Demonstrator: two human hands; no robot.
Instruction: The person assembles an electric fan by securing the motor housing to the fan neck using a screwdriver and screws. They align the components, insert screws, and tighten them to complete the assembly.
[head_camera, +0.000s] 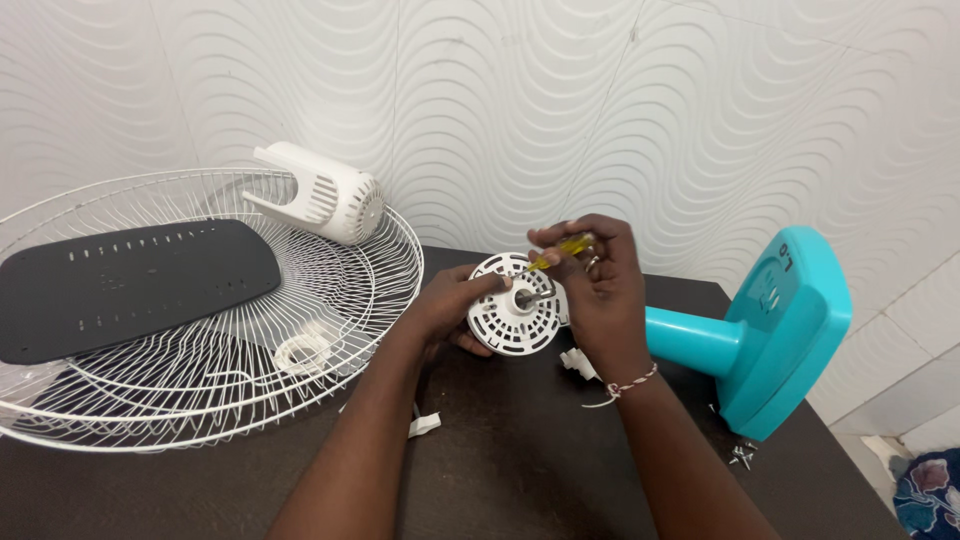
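Only one thing here carries a label: the turquoise fan stand (790, 330), lying on its side near the right edge of the dark table (520, 450). On its upturned flat base, near the top corner, sits a small dark printed marking (785, 263), and just below it a faint patch of small white lettering (771, 296), roughly rectangular and too small to make out. There are no packages, signs or screens in view.
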